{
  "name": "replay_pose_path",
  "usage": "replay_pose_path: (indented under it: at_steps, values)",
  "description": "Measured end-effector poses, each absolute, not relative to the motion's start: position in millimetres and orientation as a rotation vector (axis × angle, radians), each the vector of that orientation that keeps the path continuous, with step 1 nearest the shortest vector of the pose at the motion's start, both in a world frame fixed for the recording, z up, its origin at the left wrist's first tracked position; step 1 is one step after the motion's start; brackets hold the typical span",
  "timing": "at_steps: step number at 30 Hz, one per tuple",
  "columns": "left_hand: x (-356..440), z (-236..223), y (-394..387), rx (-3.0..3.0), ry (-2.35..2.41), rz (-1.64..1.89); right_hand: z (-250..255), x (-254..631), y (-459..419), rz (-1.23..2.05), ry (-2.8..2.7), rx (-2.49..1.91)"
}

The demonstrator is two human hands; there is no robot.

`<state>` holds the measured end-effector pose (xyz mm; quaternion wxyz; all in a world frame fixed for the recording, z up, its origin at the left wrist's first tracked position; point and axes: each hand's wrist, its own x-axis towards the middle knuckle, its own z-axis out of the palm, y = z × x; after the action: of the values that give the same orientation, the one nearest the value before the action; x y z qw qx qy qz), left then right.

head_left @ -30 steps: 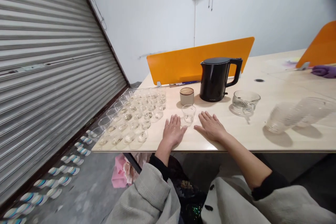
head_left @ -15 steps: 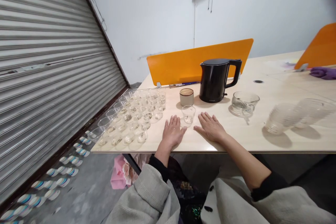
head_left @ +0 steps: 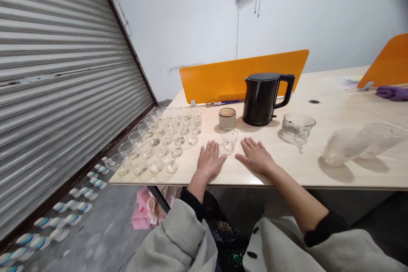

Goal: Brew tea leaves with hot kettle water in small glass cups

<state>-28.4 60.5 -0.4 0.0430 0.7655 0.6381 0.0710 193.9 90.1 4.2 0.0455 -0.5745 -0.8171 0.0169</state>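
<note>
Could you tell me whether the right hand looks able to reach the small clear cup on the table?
Probably yes: the right hand lies flat beside the small clear cup, with bare table between them.

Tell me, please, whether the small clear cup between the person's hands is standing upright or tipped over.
Upright. The small clear cup stands on its base on the table with its open rim facing up, between the left hand and right hand.

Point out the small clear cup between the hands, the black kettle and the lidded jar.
small clear cup (head_left: 229, 139), head view, its side wall.
black kettle (head_left: 259, 101), head view, its body.
lidded jar (head_left: 227, 118), head view, its front.
</note>
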Motion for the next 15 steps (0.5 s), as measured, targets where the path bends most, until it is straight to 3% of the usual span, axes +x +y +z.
replay_pose_path:
  at_steps: [15]
  values:
    - [-27.8, -1.2, 60.7, 2.362, 1.958, 0.209, 2.7, 195.2, 90.5, 0.044, -2.494, -1.749]
